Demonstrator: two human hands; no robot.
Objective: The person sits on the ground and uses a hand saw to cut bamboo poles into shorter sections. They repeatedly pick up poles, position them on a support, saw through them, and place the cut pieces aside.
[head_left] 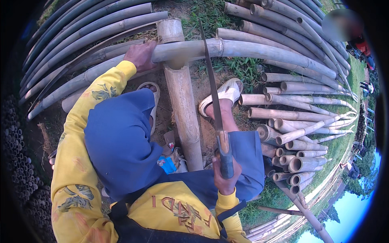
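Now: saw raised over braced bamboo pole

Bamboo pole (243, 50) lies crosswise, long axis left-right, atop upright-running bamboo log (184, 109). Left hand (141, 54) presses pole's left part, fingers wrapped over. Right hand (225, 176) fully closed on saw (214, 93) handle; blade points away toward pole.

My left arm, in a yellow sleeve, stretches forward and away from me, nearly straight at the elbow. My left hand (141, 54) lies palm down at the end of it, fingers curled over and pressing down, knuckles upward. My right arm stays tucked close to my body, elbow bent sharply, the yellow cuff just below the wrist. My right hand (225, 173) is closed in a tight fist in front of my belly, thumb side up, back of the hand turned toward me.
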